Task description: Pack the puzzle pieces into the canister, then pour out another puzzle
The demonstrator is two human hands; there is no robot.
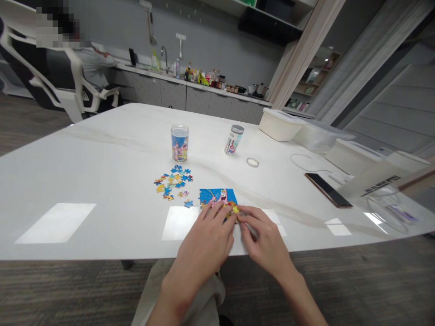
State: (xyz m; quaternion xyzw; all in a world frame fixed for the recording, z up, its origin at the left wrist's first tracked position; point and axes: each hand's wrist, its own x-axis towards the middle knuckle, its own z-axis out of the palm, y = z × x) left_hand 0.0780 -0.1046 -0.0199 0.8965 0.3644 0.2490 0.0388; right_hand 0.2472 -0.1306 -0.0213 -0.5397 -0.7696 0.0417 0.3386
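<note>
A partly assembled jigsaw puzzle (222, 194) lies near the table's front edge, showing a blue background and a pink cartoon figure. Across its lower left part rests my left hand (207, 237), fingers stretched out and pressing down. At the puzzle's right edge, my right hand (263, 237) has its fingers bent and closed in against the pieces. Both hands cover the puzzle's lower part, so the pieces under the fingertips are mostly hidden. Loose puzzle pieces (173, 182) are heaped to the left, with one blue piece (188, 203) apart from them.
Behind the loose pieces stands a clear jar with a cartoon picture (180, 144). A lidded canister (234, 140) and a ring-shaped lid (252, 162) are farther right. A phone (328, 190), a cable and white bins (281, 124) occupy the right side. A person sits in an office chair (76, 86).
</note>
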